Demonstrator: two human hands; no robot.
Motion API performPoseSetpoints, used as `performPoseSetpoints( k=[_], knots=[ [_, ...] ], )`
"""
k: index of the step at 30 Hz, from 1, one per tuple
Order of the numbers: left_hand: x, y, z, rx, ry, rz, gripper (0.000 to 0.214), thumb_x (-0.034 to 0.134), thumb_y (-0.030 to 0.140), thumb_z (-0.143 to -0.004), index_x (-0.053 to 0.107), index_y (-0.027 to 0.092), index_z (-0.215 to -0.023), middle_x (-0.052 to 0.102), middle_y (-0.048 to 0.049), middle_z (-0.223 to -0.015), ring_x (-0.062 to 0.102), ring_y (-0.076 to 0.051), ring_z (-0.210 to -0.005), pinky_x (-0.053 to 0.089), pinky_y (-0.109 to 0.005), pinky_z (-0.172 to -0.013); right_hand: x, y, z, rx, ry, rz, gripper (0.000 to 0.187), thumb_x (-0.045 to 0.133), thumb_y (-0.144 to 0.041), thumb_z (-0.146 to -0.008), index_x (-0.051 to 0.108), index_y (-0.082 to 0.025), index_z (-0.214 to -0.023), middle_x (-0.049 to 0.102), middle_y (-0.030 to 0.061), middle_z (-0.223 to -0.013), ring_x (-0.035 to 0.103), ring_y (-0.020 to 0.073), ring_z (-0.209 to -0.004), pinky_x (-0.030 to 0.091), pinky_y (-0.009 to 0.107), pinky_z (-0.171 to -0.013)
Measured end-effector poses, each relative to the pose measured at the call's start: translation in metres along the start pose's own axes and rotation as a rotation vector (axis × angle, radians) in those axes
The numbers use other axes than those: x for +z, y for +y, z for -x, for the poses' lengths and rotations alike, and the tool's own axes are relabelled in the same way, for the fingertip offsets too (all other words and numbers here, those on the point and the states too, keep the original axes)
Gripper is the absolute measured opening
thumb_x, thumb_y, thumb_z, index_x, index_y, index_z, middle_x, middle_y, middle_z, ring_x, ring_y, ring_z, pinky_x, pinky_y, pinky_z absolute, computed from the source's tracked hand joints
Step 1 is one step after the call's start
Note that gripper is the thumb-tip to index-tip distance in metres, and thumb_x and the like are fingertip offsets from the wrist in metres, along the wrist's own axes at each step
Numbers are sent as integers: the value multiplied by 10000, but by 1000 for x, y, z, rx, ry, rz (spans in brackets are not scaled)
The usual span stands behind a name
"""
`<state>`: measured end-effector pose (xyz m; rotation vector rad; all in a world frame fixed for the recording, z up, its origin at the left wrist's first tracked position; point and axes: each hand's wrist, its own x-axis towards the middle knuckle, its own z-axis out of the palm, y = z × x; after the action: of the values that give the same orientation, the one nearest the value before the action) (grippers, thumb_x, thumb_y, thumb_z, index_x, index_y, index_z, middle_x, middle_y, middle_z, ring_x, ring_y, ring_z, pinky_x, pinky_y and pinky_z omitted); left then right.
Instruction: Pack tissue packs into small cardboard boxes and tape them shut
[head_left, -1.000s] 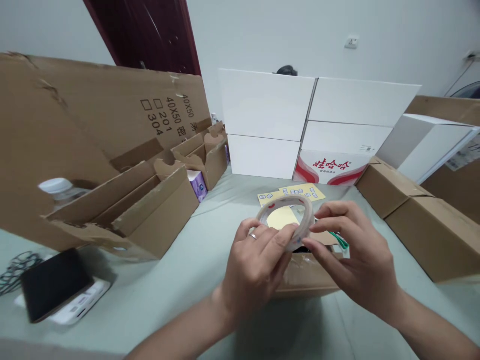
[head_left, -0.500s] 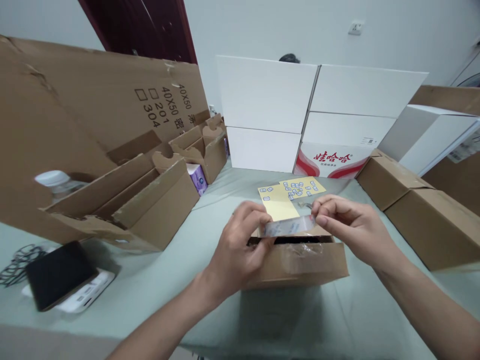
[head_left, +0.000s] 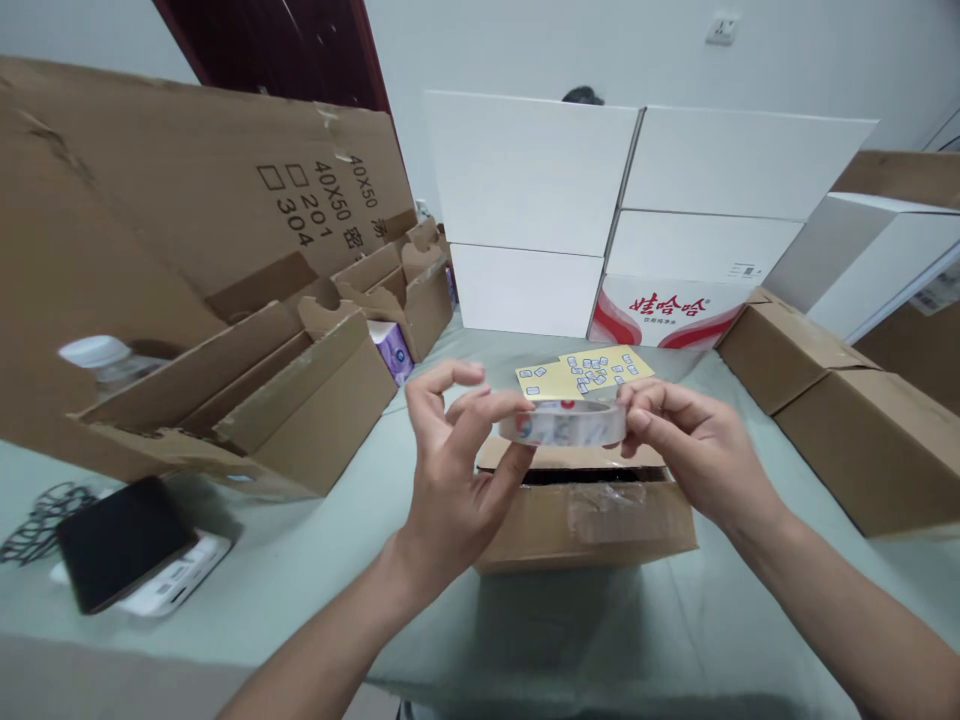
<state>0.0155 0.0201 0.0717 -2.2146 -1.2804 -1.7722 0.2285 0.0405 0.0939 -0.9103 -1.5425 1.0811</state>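
Note:
A roll of clear tape (head_left: 564, 424) hangs flat above a small brown cardboard box (head_left: 592, 510) at the table's middle. My left hand (head_left: 450, 470) pinches the roll's left side with thumb and forefinger, the other fingers raised. My right hand (head_left: 694, 455) grips the roll's right side with curled fingers. The box's top flaps are nearly closed, with a dark slit along the front edge and a patch of clear tape on its front face. Yellow sticker sheets (head_left: 585, 372) lie on the table just behind the roll.
Open brown cartons (head_left: 300, 390) and a large cardboard sheet (head_left: 172, 220) fill the left. White boxes (head_left: 622, 210) stand at the back, closed brown boxes (head_left: 840, 400) on the right. A phone on a white block (head_left: 127, 545) and a black cable (head_left: 34, 510) lie front left.
The tape roll went from tilted on edge to lying flat between both hands and rose slightly above the box. My left fingers have spread; the view shifted a little.

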Motion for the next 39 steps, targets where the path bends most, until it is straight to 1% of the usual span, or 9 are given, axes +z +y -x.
performPoseSetpoints(
  k=[3, 6, 9, 12, 17, 20, 26, 33, 39],
  knots=[
    [-7, 9, -1, -118, -104, 175, 35, 594, 233, -896, 596, 210, -921, 626, -8, -853, 613, -136, -774, 504, -223, -653, 0, 1, 1, 118, -68, -109, 291, 741, -417, -797, 605, -180, -696, 634, 18, -764, 624, 112, -602, 486, 221, -521],
    [-22, 20, -6, -216, -149, 164, 83, 639, 176, -830, 639, 227, -896, 638, 62, -694, 502, -64, -503, 388, -159, -466, -3, 5, 4, 197, -118, -127, 287, 725, -419, -807, 598, -181, -708, 643, 20, -754, 647, 133, -688, 506, 232, -595],
    [-33, 22, -15, -312, -290, 126, 138, 632, 144, -766, 690, 235, -852, 689, 60, -724, 564, -79, -547, 408, -156, -487, -8, 16, 5, 262, -169, -53, 305, 716, -456, -796, 604, -184, -720, 649, 27, -787, 646, 160, -782, 519, 280, -704],
    [-29, 9, -15, -513, -466, 200, 91, 610, 198, -765, 686, 199, -814, 671, 28, -686, 584, -112, -581, 425, -181, -502, -13, 30, 5, 334, -159, 2, 349, 729, -499, -753, 583, -188, -694, 632, 26, -793, 636, 188, -836, 515, 313, -740],
    [-8, -12, 15, -754, -404, 417, 258, 591, 411, -853, 549, 172, -765, 595, 14, -660, 568, -122, -607, 451, -205, -544, -22, 47, 1, 391, -180, 123, 297, 682, -463, -776, 583, -187, -729, 681, 46, -794, 639, 195, -785, 494, 326, -719],
    [-8, -11, 32, -723, -408, 471, 285, 516, 455, -922, 580, 178, -923, 617, 7, -722, 603, -134, -677, 498, -222, -632, -27, 48, -2, 386, -256, 267, 222, 624, -398, -805, 584, -188, -749, 662, 26, -738, 601, 170, -694, 452, 292, -633],
    [-21, 4, 23, -567, -461, 154, 340, 495, 441, -940, 643, 238, -1170, 735, -20, -1047, 698, -174, -892, 528, -220, -738, -23, 39, 0, 168, -428, 673, 139, 518, -255, -842, 546, -192, -721, 574, 22, -822, 524, 152, -717, 394, 289, -647],
    [-21, 16, 3, -293, -577, -239, 397, 440, 414, -948, 664, 211, -1205, 766, -62, -1024, 726, -258, -864, 551, -330, -697, -15, 39, -1, 114, -456, 826, 163, 514, -188, -843, 534, -185, -681, 533, 22, -839, 532, 144, -740, 393, 279, -675],
    [-14, 24, -3, -156, -629, -325, 372, 444, 349, -947, 674, 171, -1178, 781, -70, -909, 736, -266, -739, 527, -330, -592, -10, 34, -6, 109, -491, 1011, 157, 529, -163, -834, 559, -173, -680, 545, 22, -821, 528, 131, -684, 361, 266, -629]
  ],
)
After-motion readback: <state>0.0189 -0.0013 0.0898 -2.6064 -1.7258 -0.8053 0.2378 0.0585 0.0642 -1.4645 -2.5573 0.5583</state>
